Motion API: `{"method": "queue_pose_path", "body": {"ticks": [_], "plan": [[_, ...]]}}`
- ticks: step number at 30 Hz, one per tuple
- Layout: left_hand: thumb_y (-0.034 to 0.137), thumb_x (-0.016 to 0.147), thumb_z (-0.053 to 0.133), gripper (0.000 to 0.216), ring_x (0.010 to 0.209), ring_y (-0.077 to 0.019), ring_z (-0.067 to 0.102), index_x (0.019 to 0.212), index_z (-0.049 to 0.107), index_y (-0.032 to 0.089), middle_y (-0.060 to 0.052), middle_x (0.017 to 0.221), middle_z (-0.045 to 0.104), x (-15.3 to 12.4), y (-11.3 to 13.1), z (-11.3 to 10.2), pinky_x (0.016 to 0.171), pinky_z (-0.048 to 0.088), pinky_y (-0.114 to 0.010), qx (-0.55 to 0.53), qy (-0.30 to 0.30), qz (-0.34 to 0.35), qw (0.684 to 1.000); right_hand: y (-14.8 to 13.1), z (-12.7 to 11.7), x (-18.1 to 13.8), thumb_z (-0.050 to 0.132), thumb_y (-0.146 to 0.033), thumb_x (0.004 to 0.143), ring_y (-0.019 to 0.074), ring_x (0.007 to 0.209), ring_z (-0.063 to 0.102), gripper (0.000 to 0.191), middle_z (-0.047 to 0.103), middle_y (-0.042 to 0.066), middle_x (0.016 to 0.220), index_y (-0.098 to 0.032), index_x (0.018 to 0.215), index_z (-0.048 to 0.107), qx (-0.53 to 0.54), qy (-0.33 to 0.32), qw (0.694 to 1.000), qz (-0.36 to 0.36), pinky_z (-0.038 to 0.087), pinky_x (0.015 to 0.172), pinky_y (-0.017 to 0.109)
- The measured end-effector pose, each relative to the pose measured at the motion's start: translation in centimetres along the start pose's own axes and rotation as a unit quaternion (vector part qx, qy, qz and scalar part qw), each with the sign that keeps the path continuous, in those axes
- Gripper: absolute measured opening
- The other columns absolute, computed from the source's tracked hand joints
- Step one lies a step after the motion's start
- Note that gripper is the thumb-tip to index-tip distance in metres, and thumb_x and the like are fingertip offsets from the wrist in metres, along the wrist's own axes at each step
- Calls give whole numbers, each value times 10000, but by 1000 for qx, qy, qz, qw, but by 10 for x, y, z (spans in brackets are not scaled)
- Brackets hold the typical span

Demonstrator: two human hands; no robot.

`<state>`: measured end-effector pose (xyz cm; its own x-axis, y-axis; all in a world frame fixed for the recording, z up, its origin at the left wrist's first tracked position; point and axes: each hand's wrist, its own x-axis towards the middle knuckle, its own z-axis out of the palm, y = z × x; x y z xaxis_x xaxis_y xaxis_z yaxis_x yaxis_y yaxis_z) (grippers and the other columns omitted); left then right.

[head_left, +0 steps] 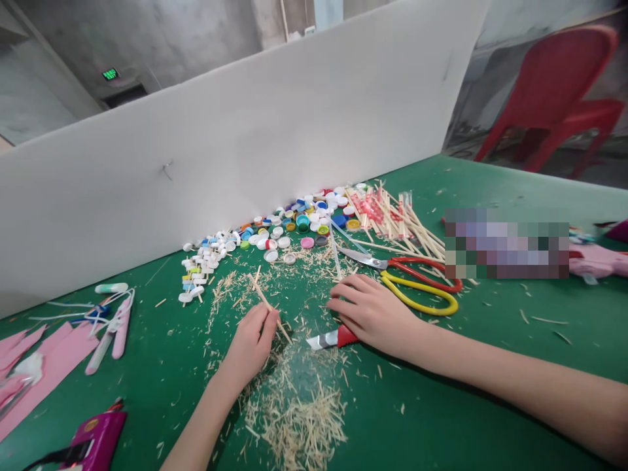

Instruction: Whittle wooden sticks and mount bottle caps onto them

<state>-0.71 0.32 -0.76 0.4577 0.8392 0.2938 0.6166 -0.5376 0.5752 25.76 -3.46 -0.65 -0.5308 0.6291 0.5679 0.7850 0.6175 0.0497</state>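
Note:
My left hand pinches a thin wooden stick, likely a chopstick, slanting up to the left with its lower end near the table. Over the red handle of a utility knife lies my right hand, palm down with fingers bent and slightly apart. The knife's blade points left toward the stick; most of its handle is hidden under the hand. Just beyond that hand rest scissors with a red and a yellow handle loop. Wood shavings are heaped on the green table below the knife and scattered around both hands.
Coloured bottle caps lie along the white board. Caps on sticks stand at their left, wrapped chopsticks at their right. A pink glue gun, pink sheets and a purple device are at left.

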Motion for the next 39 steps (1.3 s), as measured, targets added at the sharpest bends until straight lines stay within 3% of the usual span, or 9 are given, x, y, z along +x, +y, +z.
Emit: {"method": "queue_pose_path", "body": {"ticks": [8, 13, 17, 21, 24, 27, 29, 32, 39], "plan": [[432, 970, 394, 430, 583, -97, 417, 620, 342, 187, 35, 600, 428, 2, -2, 4, 571, 348, -228, 47, 7, 17, 999, -1, 3, -1, 416, -185, 958, 151, 931, 444, 248, 559, 51, 924, -166, 905, 657, 19, -28, 999, 9, 367, 842, 300], [475, 950, 424, 443, 620, -115, 419, 622, 380, 181, 31, 608, 444, 4, 5, 3, 631, 347, -243, 117, -22, 36, 992, -4, 5, -5, 409, -182, 960, 151, 898, 425, 238, 548, 54, 885, -159, 919, 643, 37, -47, 998, 1, 339, 825, 290], [496, 956, 382, 470, 592, -115, 392, 609, 362, 180, 32, 576, 407, 13, 19, -2, 620, 318, -251, 145, 1, 25, 989, -7, 6, -9, 452, -166, 932, 143, 845, 389, 173, 527, 48, 847, -152, 879, 616, 41, -63, 997, -1, 304, 784, 283], [476, 961, 370, 415, 600, -114, 425, 662, 407, 190, 26, 626, 447, 51, 29, -6, 600, 338, -241, 113, 41, -13, 993, -8, 7, -11, 472, -151, 908, 140, 804, 363, 114, 518, 42, 834, -150, 854, 572, 29, -68, 997, -7, 277, 752, 280], [399, 948, 432, 264, 725, -157, 499, 792, 499, 197, -18, 741, 564, 100, 32, 2, 667, 394, -277, 107, 96, 26, 989, -8, 9, -13, 510, -162, 873, 148, 820, 372, 46, 520, 43, 850, -155, 871, 555, 26, -92, 995, -10, 277, 757, 282], [304, 943, 442, 170, 928, -215, 513, 943, 563, 185, -65, 925, 642, 155, 34, 17, 839, 438, -348, 171, 107, 68, 977, -8, 11, -14, 520, -158, 852, 154, 836, 385, 41, 522, 42, 862, -159, 883, 548, 24, -119, 993, -7, 282, 761, 291], [275, 943, 428, 223, 1016, -241, 512, 1056, 581, 157, -89, 1062, 652, 188, 35, 29, 951, 420, -382, 235, 86, 74, 965, -8, 11, -14, 528, -172, 850, 156, 838, 392, 45, 522, 44, 867, -161, 887, 552, 26, -132, 991, -1, 284, 755, 304], [295, 950, 414, 325, 1091, -274, 513, 1186, 567, 133, -125, 1158, 633, 222, 35, 43, 971, 427, -398, 295, 50, 51, 953, -9, 9, -13, 526, -197, 858, 158, 839, 398, 66, 524, 47, 881, -163, 904, 560, 32, -155, 987, 4, 284, 743, 320], [198, 900, 482, 310, 1086, -284, 509, 1195, 568, 158, -127, 1161, 603, 240, 17, 62, 942, 443, -413, 408, -102, 182, 889, -10, 2, -9, 470, -223, 907, 165, 842, 392, 104, 522, 53, 906, -162, 932, 551, 51, -196, 979, -5, 287, 731, 333]]}}
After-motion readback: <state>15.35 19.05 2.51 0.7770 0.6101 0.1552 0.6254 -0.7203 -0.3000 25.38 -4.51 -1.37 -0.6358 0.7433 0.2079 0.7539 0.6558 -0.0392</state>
